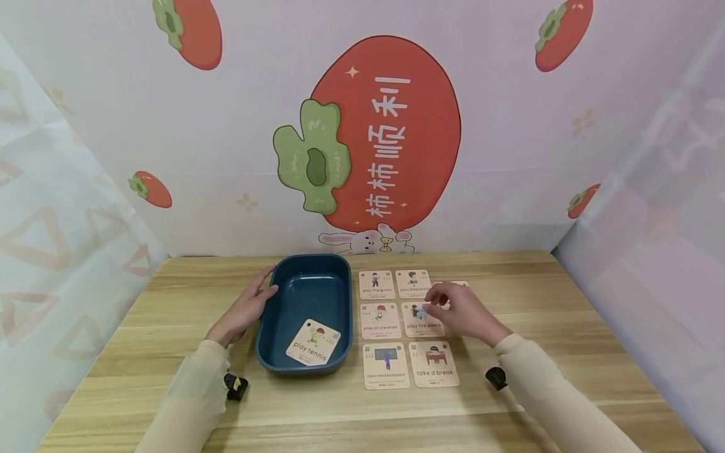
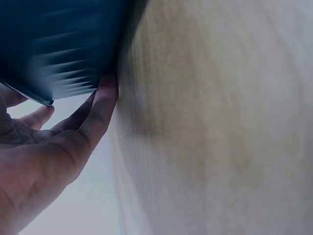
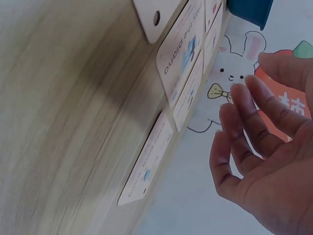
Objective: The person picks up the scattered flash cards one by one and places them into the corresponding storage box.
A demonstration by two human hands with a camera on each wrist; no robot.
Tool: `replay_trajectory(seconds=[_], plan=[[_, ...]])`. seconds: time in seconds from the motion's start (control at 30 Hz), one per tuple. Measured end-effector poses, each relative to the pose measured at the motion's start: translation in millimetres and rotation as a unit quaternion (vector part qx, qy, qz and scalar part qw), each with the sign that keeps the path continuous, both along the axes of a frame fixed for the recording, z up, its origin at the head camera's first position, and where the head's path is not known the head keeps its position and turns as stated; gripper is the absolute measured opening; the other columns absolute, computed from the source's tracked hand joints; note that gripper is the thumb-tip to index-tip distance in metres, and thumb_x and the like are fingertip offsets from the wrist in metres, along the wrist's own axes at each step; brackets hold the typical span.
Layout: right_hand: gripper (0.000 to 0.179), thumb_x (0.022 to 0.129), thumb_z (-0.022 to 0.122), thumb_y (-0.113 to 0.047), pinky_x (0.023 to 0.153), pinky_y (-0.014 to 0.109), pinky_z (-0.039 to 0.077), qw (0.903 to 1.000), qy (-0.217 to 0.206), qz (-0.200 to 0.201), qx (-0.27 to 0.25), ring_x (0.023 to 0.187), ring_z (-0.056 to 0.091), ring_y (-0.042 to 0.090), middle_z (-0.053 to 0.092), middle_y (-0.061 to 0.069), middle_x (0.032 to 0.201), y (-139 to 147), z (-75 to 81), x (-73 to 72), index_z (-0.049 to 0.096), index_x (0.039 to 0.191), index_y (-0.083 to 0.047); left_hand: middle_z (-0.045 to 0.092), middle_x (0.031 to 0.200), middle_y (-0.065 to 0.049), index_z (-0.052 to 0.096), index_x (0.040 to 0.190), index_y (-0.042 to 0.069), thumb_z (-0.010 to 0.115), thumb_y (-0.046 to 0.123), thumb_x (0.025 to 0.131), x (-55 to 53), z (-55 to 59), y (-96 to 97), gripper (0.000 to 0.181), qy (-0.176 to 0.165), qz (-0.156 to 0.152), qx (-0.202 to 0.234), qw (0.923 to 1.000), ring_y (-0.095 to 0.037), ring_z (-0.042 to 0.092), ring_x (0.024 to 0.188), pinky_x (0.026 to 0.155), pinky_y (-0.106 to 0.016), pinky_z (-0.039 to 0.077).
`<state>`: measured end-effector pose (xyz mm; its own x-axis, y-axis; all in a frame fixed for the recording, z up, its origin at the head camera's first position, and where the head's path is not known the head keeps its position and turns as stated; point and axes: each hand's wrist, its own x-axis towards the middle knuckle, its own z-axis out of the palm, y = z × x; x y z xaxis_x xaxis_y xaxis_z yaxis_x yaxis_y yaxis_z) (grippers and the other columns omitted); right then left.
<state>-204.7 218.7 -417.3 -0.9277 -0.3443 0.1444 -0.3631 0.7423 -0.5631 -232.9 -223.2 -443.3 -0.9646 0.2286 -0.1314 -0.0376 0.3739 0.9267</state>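
At the left side of a dark blue plastic tray (image 1: 348,314), my left hand (image 1: 245,310) holds the rim, with the thumb over the edge and fingers against the outer wall. A "play tennis" card (image 1: 313,343) lies tilted inside the tray. Above the picture cards hovers my right hand (image 1: 466,313), its fingers loosely bent and nothing between them, as the right wrist view shows. Nearest to it are the "play the piano" card (image 1: 419,326) and a card (image 1: 461,284) partly hidden behind the hand.
Right of the tray, more cards lie face up in rows: "play the guitar" (image 1: 377,285), "play basketball" (image 1: 413,280), "play on the slide" (image 1: 380,321), "clean the blackboard" (image 1: 386,366) and "take a break" (image 1: 435,365). A printed cloth wall (image 1: 498,157) borders the wooden table (image 1: 340,421).
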Motion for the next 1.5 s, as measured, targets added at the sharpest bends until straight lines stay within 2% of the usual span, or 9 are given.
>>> replay_trajectory(seconds=[0.3,0.67,1.33,1.5], plan=[[0.006,0.093,0.073,-0.013,0.073,0.036,0.048,0.9999,-0.010,-0.011,0.007,0.079,0.056,0.017,0.063,-0.004,0.082,13,-1.8,-5.1,0.071,0.094,-0.007,0.025,0.159,-0.032,0.007,0.165,0.016,0.036,0.030,0.112,1.0,0.6,0.0,0.062,0.001,-0.002,-0.002,1.0000,-0.052,0.041,0.137,0.106,-0.065,0.039],[0.007,0.094,0.072,-0.010,0.069,0.034,0.048,0.9991,-0.031,-0.029,0.001,0.080,0.056,0.018,0.063,0.000,0.084,21,-1.0,-7.9,0.071,0.098,-0.005,0.025,0.159,-0.034,0.006,0.165,0.016,0.036,0.026,0.112,1.9,1.3,1.0,0.062,-0.005,0.003,0.008,0.9999,-0.052,0.041,0.137,0.105,-0.064,0.040],[0.013,0.093,0.072,-0.012,0.069,0.035,0.046,0.9984,-0.017,-0.050,0.022,0.080,0.055,0.019,0.062,0.001,0.083,39,-3.8,-15.2,0.071,0.101,-0.002,0.030,0.157,-0.033,0.008,0.165,0.018,0.037,0.029,0.112,1.4,0.2,0.5,0.061,-0.004,0.009,-0.002,0.9999,-0.051,0.043,0.136,0.106,-0.064,0.040],[0.014,0.093,0.072,-0.012,0.069,0.035,0.046,0.9983,-0.014,-0.052,0.022,0.080,0.056,0.021,0.063,0.002,0.083,43,-1.8,-16.0,0.071,0.101,-0.001,0.026,0.159,-0.031,0.009,0.165,0.018,0.036,0.029,0.112,0.3,-0.8,0.6,0.060,-0.003,0.010,-0.005,0.9999,-0.051,0.041,0.137,0.107,-0.064,0.039]])
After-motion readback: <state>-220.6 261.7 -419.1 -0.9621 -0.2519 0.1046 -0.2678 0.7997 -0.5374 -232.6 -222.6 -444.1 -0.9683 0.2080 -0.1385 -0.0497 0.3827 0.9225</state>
